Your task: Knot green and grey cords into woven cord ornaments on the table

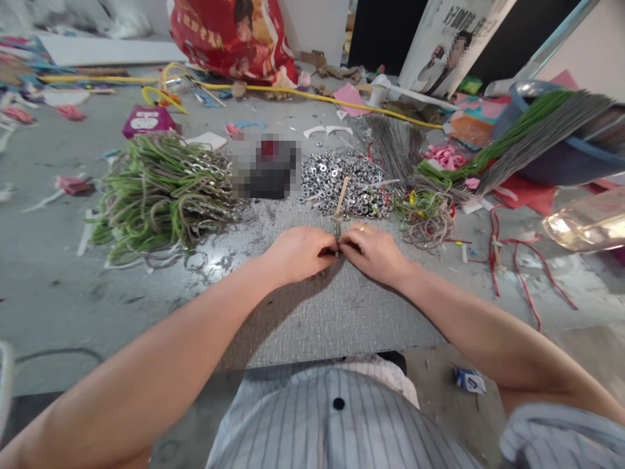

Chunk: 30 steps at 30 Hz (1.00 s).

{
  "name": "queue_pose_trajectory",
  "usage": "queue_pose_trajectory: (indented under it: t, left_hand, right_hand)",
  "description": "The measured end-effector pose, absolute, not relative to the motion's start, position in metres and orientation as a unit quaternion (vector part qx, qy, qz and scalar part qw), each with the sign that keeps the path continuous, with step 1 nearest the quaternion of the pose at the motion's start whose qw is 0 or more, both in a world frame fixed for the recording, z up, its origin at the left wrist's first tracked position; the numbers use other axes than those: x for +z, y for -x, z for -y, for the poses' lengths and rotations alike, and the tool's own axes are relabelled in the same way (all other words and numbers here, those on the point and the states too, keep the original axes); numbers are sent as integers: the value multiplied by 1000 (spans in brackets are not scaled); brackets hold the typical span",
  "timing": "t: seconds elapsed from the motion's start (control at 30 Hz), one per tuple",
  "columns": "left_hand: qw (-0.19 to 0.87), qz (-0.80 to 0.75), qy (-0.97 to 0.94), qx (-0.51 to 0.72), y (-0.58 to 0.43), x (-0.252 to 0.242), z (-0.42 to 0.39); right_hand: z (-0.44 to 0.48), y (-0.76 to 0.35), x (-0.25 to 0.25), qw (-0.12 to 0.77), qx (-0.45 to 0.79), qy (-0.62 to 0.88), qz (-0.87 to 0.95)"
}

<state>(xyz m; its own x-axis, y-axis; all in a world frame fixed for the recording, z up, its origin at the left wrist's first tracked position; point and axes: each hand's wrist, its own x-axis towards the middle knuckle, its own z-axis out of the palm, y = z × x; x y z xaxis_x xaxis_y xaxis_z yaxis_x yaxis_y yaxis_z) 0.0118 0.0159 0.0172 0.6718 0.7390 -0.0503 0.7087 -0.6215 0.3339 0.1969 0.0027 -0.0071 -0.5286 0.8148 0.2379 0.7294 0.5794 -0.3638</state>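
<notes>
My left hand and my right hand meet just above the table, fingertips pinched close together. Between them shows a bit of a thin greenish-grey cord; the fingers hide most of it. A ring is on one finger of my right hand. Directly beyond my hands lies a heap of small metal clasps and rings, with a thin wooden stick on it. To the left is a big pile of green and grey cord loops with metal ends. Some tangled cords lie right of my right hand.
A blurred-out dark object sits left of the metal heap. At right, a blue basin carries long green and grey cord bundles. Red cords and a clear bottle are nearby. A red bag stands behind a yellow cable.
</notes>
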Motion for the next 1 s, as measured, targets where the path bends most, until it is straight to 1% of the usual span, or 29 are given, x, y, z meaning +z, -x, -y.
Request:
queue_pose_trajectory:
  t: [0.17, 0.4, 0.57, 0.73, 1.0]
  left_hand:
    - [175, -395, -900, 62, -9, 15, -19]
    - [182, -399, -896, 76, -8, 15, -19]
    - [187, -407, -891, 68, -10, 15, -19]
    - [168, -408, -895, 69, -10, 13, -17]
    - [172, -418, -891, 51, -12, 17, -16]
  right_hand:
    - [0, -201, -2, 179, 134, 407, 886]
    - [4, -201, 8, 131, 172, 423, 880]
    - [3, -199, 8, 104, 145, 421, 889]
    - [5, -195, 5, 94, 104, 441, 886]
    - [8, -197, 11, 84, 122, 429, 891]
